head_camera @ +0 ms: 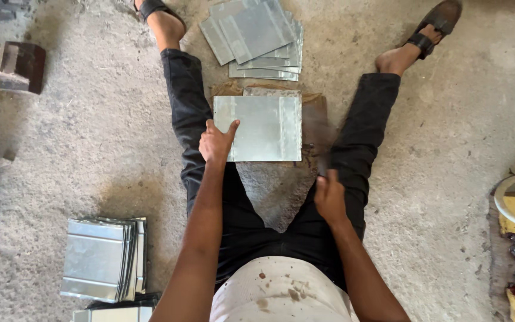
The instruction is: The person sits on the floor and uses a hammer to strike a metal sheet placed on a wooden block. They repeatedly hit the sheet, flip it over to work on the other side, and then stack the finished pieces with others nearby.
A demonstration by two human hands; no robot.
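Galvanised sheet metal everywhere on this concrete floor [436, 238], and the person sits right down on it, legs spread wide, sandals out front. Left hand [216, 143] presses onto the near left corner of a flat metal sheet [266, 128], thumb up over the face, fingers seeming to curl at the edge, pinning it down. That sheet lies between the knees on a brown backing board [314, 113], with another sheet edge peeking out behind it. Right hand [330, 197] sits lower, by the right thigh, blurred; something dark seems to be in it, but whether it grips a tool I cannot tell. Beyond the board, a loose pile of flat sheets [257, 39] waits between the feet. Down at the near left, a stack of folded pieces [104, 259] stands on edge. Judging by this, the sheet is being squared and steadied; the next move wants the left hand firm and the right brought up onto the metal.
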